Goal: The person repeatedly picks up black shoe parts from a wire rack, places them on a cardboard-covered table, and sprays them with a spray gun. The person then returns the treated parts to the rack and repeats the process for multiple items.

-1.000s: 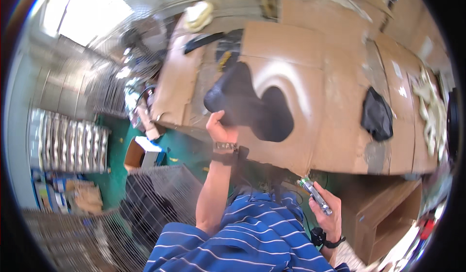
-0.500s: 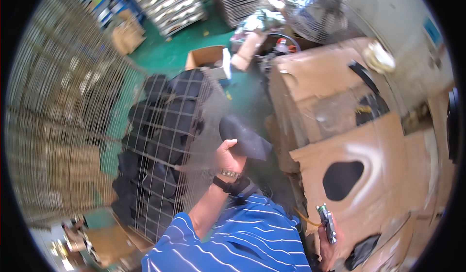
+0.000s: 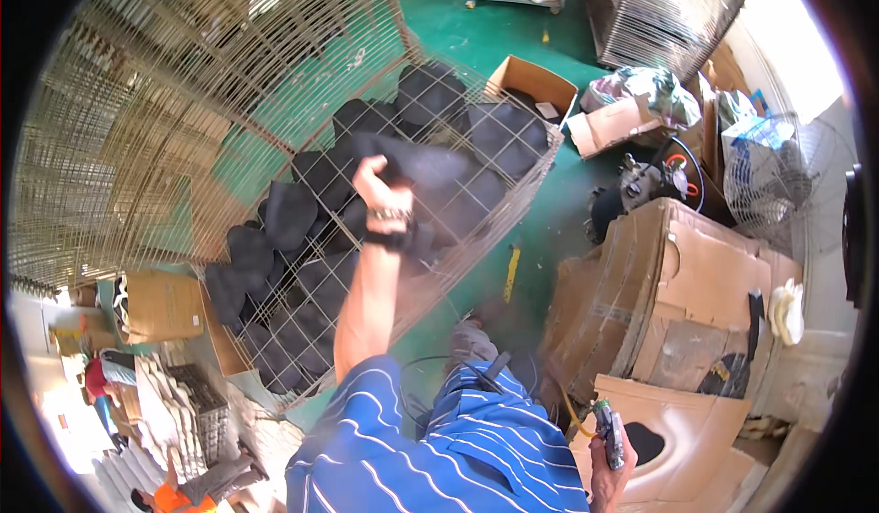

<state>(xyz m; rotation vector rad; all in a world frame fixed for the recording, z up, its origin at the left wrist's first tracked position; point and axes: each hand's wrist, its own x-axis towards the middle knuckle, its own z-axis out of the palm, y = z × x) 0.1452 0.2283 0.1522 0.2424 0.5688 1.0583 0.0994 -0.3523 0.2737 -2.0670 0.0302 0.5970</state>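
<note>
My left hand [image 3: 380,188] reaches forward over the wire cage [image 3: 499,211]. Its fingers are closed on a dark, flexible sheet piece [image 3: 430,161], blurred by motion. Several similar black pieces [image 3: 291,216] lie heaped inside the cage. Low on the right, my right hand [image 3: 606,476] is wrapped round a small silver spray gun [image 3: 612,435], from which a yellow hose [image 3: 569,408] runs. Beside it, a rounded black piece [image 3: 644,443] lies on a cardboard sheet [image 3: 700,421], with a shiny whitish film around it.
Large cardboard boxes [image 3: 632,284] stand on my right, with a standing fan [image 3: 778,170] behind them. An open carton [image 3: 533,87] sits past the cage on the green floor [image 3: 458,10]. Wire mesh panels [image 3: 165,129] rise at left. A person in orange [image 3: 172,496] is at lower left.
My view has turned left toward the cage. My left hand has carried the dark sheet piece from beside the cage to above it. The right hand still holds the spray gun.
</note>
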